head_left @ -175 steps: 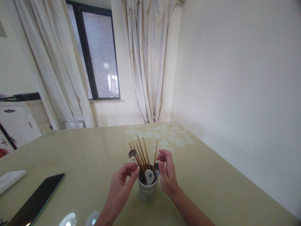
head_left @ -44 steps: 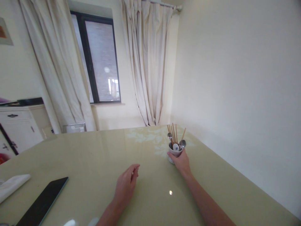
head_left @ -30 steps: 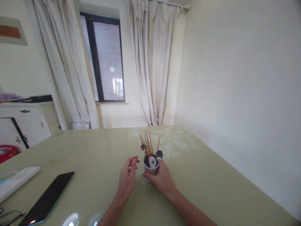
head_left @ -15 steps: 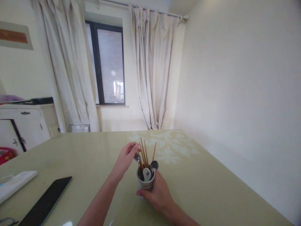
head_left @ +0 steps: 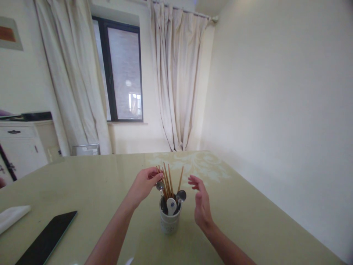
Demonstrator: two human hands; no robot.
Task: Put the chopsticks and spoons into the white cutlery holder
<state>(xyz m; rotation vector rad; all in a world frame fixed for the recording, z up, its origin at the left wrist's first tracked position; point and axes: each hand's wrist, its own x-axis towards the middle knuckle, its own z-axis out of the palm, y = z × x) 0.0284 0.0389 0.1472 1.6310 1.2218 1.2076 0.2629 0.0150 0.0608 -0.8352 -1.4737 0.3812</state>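
A light utensil holder stands upright on the table, packed with several wooden chopsticks. A white ceramic spoon with a blue mark leans at its front rim, and metal spoons stick out on the left and right. My left hand is closed at the upper ends of the leftmost chopsticks, just above the left metal spoon; the fingertips are partly hidden. To the right of the holder, my right hand is raised and apart from it, fingers spread, holding nothing.
A dark flat tablet-like object lies on the glossy table at the left front. Beyond it is a white object at the left edge. A wall runs along the right; a white cabinet stands far left.
My right hand has let go of the holder and moved up and to the right, its fingers opening. My left hand stays at the chopsticks. The view has shifted slightly.
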